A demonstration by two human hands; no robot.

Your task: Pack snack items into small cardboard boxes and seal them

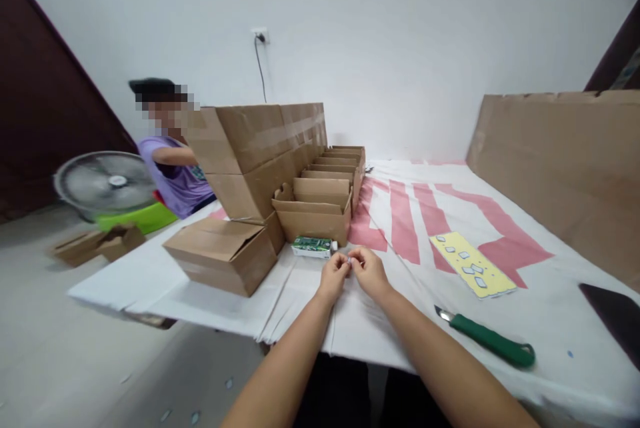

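Observation:
My left hand [333, 277] and my right hand [369, 273] meet over the white-covered table, thumbs and fingertips pinched together. Something tiny and pale shows between the fingertips, too small to name. Just behind my left hand lies a small green-and-white box [312, 247], its near end turned toward my fingers. To the right of my hands is a yellow sheet [473, 264] with several pale, rounded patches on it. Nearer to me, a green utility knife [493, 339] lies with its blade showing.
Open-topped cardboard boxes [313, 221] run in a row toward the wall, beside stacked cartons [250, 141]. A closed carton [220, 251] sits front left. A large cardboard panel [555, 168] stands at right, near a dark flat object [613, 318]. Another person [175, 168] and a fan [107, 181] are left.

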